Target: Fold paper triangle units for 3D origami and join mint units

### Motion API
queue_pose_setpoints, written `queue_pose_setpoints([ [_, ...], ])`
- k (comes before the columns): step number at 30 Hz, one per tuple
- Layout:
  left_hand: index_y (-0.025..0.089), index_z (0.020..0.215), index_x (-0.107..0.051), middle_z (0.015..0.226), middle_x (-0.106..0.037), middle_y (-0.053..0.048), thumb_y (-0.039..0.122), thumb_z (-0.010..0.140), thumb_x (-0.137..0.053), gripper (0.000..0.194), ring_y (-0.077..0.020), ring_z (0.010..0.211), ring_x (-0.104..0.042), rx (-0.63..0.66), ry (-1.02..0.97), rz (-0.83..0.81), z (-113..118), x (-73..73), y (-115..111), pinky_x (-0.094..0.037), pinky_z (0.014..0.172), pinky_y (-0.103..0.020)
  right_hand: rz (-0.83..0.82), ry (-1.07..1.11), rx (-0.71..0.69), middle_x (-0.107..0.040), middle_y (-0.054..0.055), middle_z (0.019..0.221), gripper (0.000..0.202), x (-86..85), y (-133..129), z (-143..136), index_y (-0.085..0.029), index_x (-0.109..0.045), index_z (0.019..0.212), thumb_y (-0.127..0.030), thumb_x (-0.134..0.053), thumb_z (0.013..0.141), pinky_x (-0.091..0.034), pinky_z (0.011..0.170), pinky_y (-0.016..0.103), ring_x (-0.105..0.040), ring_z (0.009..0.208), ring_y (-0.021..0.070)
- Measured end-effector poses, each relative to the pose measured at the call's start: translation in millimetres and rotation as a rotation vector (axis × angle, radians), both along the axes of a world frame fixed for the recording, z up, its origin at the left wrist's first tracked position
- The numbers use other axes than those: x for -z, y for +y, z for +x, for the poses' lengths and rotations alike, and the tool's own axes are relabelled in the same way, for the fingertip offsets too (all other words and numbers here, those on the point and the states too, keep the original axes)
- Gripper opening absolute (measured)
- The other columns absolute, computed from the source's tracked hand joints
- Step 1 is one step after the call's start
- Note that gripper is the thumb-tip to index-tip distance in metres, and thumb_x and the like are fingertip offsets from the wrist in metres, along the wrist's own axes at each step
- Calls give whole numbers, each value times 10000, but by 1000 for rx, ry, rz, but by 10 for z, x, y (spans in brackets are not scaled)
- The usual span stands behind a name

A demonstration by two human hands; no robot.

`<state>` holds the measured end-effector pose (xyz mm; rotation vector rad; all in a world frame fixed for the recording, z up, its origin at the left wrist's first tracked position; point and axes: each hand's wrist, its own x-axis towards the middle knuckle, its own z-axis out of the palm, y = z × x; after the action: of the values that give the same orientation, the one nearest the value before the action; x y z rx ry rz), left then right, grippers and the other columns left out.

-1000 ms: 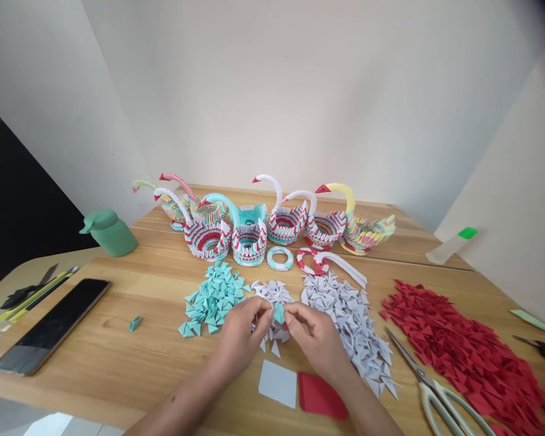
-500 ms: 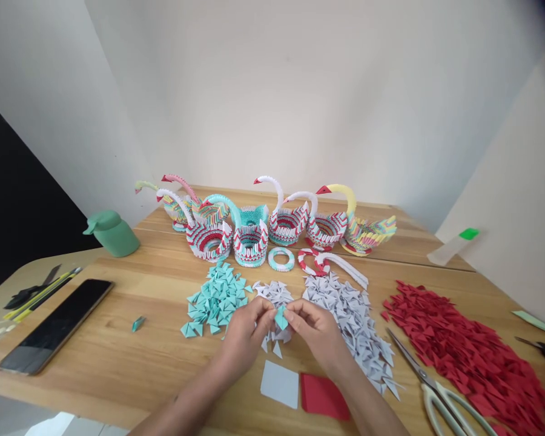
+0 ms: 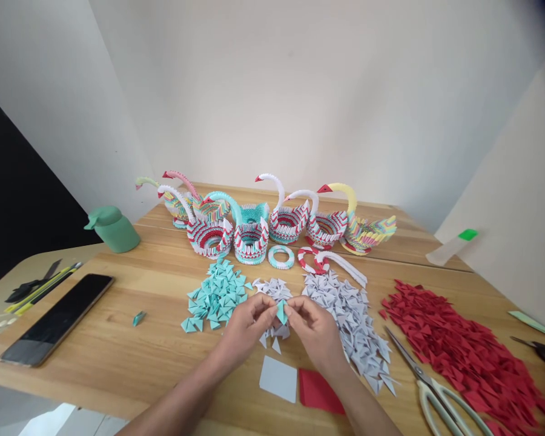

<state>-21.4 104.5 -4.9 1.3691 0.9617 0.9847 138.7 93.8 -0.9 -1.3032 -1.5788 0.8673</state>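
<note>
Between the fingertips of both hands is a small folded piece of turquoise paper point(image 3: 281, 312). My left hand point(image 3: 249, 321) pinches its left side. The right side is pinched by my right hand point(image 3: 313, 327). Both hands hover over a small pile of white folded triangles point(image 3: 272, 289), partly hiding it. Left of them lies a heap of turquoise folded triangles point(image 3: 220, 297), and on the right spreads a larger heap of white triangles point(image 3: 345, 309). White paper sheets point(image 3: 278, 379) and red paper sheets point(image 3: 318, 393) lie below; my right forearm partly covers the red ones.
Several folded-paper swans point(image 3: 251, 242) stand at the back, with two paper rings point(image 3: 281, 257) before them. Red triangles point(image 3: 458, 351) and scissors point(image 3: 429, 378) are at right. A phone point(image 3: 59, 321), a green container point(image 3: 115, 229) and a small turquoise piece point(image 3: 138, 318) are at left.
The turquoise piece looks narrower between the fingertips now, folded or turned. Both hands stay nearly in place, and the view has shifted slightly.
</note>
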Motion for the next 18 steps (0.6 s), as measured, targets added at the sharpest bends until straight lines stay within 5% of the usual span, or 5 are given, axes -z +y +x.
queue_pose_setpoints([
  [8,150,755,-564,568,-579,19,511,781,-617,367,-112,536,-528,29,-151,-162,-18,-13,27,-412,581,-234,72,-66,-17,-628,-7,654,188,-30,-25,-33,-193,-597,724,-304,-540,865,-466,590,229,-589,615,145],
  [11,145,730,-565,559,-573,24,507,763,-641,371,-112,521,-541,45,-187,-182,-34,0,43,-421,585,-241,48,11,-67,-644,3,759,113,-14,-11,-21,-196,-617,905,-277,-557,854,-503,628,230,-617,679,146],
  [14,146,697,-564,559,-561,26,525,714,-682,397,-125,513,-564,73,-202,-186,-24,37,58,-429,560,-249,133,-14,-105,-631,15,841,260,-17,-9,-12,-220,-603,1092,-202,-550,838,-520,685,249,-616,732,148],
  [18,150,768,-556,600,-594,17,523,658,-743,431,-115,514,-554,64,-288,-208,-4,67,72,-429,558,-252,226,-73,-139,-632,16,803,183,-25,-7,-8,-230,-674,943,-167,-530,850,-502,704,268,-611,722,152],
])
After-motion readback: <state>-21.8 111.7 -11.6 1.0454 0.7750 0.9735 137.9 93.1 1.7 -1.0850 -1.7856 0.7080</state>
